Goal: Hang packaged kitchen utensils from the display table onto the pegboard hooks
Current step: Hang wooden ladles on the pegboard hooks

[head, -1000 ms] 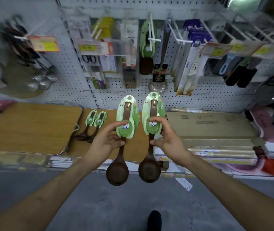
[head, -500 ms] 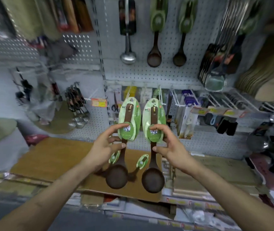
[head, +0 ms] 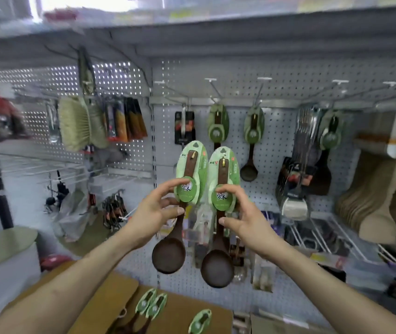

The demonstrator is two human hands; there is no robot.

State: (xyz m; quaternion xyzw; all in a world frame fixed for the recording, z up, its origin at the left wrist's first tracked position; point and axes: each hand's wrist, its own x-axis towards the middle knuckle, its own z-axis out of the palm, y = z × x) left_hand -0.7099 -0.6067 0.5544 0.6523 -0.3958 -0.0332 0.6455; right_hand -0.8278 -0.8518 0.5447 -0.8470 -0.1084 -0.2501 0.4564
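Observation:
Two dark wooden ladles with green card sleeves are held up in front of the pegboard [head: 276,131]. My left hand [head: 154,213] pinches the left ladle [head: 187,186] at its round green label. My right hand [head: 242,213] pinches the right ladle [head: 223,189] the same way. Both bowls hang down below my hands. Two like ladles hang on hooks above, one [head: 217,127] just over my pair and one [head: 252,141] to its right. Three more packaged ladles [head: 154,307] lie on the wooden display table [head: 110,297] below.
Long bare hooks [head: 216,91] stick out of the upper pegboard. A metal ladle with a black card [head: 184,127] hangs left of the green ones. Brushes [head: 81,124] hang at the left, metal spatulas [head: 305,150] and wooden boards [head: 385,196] at the right.
Both hands have lifted the two ladles from table height up to the upper pegboard row. The view has tilted up with them; the table has dropped to the bottom of the picture.

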